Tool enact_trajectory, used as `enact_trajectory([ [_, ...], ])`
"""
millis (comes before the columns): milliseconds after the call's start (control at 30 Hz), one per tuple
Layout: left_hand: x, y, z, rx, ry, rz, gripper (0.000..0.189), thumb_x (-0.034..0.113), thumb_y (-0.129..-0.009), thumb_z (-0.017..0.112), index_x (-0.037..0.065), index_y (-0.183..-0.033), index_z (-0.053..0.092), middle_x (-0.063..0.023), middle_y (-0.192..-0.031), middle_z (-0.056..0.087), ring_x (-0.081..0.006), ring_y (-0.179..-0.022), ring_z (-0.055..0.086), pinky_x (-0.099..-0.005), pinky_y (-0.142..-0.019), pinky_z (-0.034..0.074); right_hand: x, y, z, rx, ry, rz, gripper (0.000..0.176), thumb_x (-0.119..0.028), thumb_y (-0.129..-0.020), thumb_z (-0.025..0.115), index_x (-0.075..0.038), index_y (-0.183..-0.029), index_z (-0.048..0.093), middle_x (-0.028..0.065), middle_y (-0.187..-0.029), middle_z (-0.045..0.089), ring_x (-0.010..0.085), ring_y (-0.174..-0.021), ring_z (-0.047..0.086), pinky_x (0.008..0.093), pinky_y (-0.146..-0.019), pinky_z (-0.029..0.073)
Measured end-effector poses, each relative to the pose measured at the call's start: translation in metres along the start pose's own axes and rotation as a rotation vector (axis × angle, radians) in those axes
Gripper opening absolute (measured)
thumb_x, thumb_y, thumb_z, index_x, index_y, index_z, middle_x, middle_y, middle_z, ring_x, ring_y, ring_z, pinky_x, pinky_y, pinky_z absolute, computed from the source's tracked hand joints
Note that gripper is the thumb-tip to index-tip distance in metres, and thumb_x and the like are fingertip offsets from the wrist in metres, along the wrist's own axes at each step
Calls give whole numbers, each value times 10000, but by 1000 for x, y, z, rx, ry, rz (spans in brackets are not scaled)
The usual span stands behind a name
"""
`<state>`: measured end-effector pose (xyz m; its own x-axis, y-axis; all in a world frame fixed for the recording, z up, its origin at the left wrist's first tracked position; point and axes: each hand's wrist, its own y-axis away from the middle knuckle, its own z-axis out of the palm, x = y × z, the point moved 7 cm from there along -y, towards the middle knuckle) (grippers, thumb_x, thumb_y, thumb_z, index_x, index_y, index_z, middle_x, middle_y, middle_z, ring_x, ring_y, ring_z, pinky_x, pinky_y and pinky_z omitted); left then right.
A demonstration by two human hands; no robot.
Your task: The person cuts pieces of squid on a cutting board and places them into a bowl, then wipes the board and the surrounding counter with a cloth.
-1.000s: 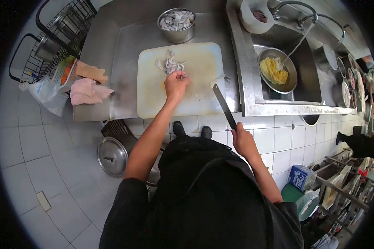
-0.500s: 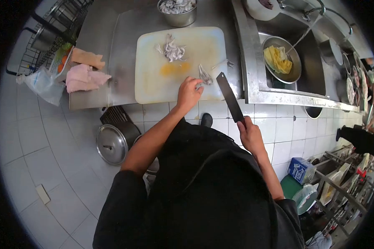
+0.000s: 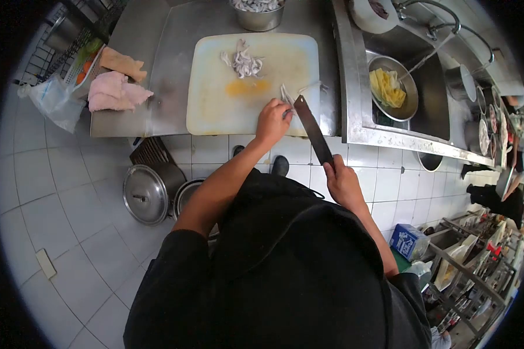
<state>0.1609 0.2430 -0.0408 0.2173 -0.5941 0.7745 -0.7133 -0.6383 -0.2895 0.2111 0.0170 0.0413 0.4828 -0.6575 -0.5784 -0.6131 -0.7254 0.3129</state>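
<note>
On the white cutting board [image 3: 212,110], my left hand [image 3: 272,125] has its fingers curled down onto a small piece of squid [image 3: 284,94], which they partly cover. My right hand [image 3: 344,185] grips the handle of a dark, wide-bladed cleaver [image 3: 314,132]. The blade's far end lies close beside the squid, near my left fingertips; whether it touches cannot be made out. Farther up the board sits a small heap of cut squid [image 3: 247,63], above a yellow stain. Thin strands [image 3: 313,87] lie near the board's right edge.
A metal bowl of squid [image 3: 260,17] stands behind the board. At right, water runs into the sink [image 3: 434,107], where a bowl holds yellow material [image 3: 388,90]. Pink and tan cloths [image 3: 113,93] lie left. Lidded pots [image 3: 147,195] stand on the floor below. Another person is at far right.
My left hand has closed onto the squid piece. The cleaver has shifted left, bringing its tip beside that piece. The view has moved slightly.
</note>
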Motion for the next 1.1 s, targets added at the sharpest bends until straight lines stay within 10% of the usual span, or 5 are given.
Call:
enact_trajectory([
  [700,-9,15,-6,75,27,28,270,104,-775,734,42,-1031,671,-143,-952,624,-327,-913,617,-412,-795,502,8,0,0,64,-184,88,213,-214,-999,527,-2,-1008,505,290,-820,632,490,-758,606,489,-634,468],
  [733,-8,13,-1,69,61,43,277,103,-775,736,41,-1036,669,-144,-965,627,-321,-909,621,-408,-790,505,10,1,0,110,-240,-37,234,-235,-1012,524,-8,-960,509,41,-627,507,133,-511,460,316,-471,390],
  [967,-22,34,-26,63,22,-145,198,118,-807,721,40,-986,687,-100,-917,634,-228,-765,626,-343,-696,526,-4,1,-9,79,-162,64,229,-211,-995,529,8,-961,469,281,-744,613,507,-713,591,504,-602,449],
  [1000,-25,27,-31,68,39,-157,197,118,-805,722,39,-982,687,-98,-919,635,-228,-760,623,-343,-693,524,-3,-1,-10,86,-175,41,250,-238,-1011,507,2,-940,491,135,-626,561,212,-537,560,368,-522,429],
  [1100,-18,16,-32,61,51,-132,202,122,-803,723,36,-983,690,-102,-918,632,-236,-751,616,-345,-690,515,-1,3,-17,60,-130,89,193,-188,-992,528,-6,-971,468,284,-695,604,491,-674,601,532,-574,434],
])
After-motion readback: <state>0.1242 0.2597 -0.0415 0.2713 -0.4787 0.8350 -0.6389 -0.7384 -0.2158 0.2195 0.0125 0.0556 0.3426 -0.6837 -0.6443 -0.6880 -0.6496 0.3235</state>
